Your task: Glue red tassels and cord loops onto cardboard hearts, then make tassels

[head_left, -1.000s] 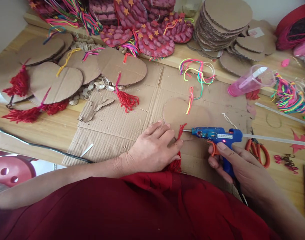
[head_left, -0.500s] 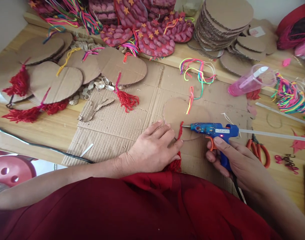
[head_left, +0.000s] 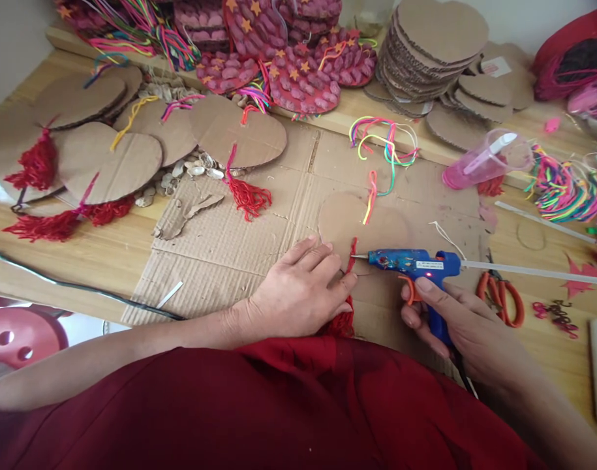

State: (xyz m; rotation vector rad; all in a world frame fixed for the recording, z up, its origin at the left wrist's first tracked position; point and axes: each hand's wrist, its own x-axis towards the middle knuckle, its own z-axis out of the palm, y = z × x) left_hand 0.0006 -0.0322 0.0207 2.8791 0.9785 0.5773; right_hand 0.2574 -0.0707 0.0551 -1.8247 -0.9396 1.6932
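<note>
A brown cardboard heart [head_left: 347, 219] lies in front of me, with a pink and yellow cord loop [head_left: 370, 199] at its far edge. A red yarn tassel [head_left: 344, 320] hangs from its near edge, its cord lying on the heart. My left hand [head_left: 305, 284] rests at the heart's near left edge, its fingers and thumb closed about the tassel's cord. In my right hand [head_left: 455, 307] is a blue hot glue gun [head_left: 400, 260], with one finger at its orange trigger. The metal nozzle touches or nearly touches the red cord. A glue stick [head_left: 523, 269] sticks out of the gun's back.
Finished-looking cardboard hearts with tassels [head_left: 117, 160] lie at left beside shells [head_left: 198, 168]. Pink decorated hearts [head_left: 303, 85] and a stack of cardboard discs [head_left: 432, 39] stand behind. A pink plastic cup [head_left: 462, 170], colourful cords [head_left: 567, 186] and orange-handled pliers [head_left: 511, 300] are at right.
The glue gun's nozzle has moved slightly toward me along the red cord, and my right hand has shifted a little with it. My left hand stays in place.
</note>
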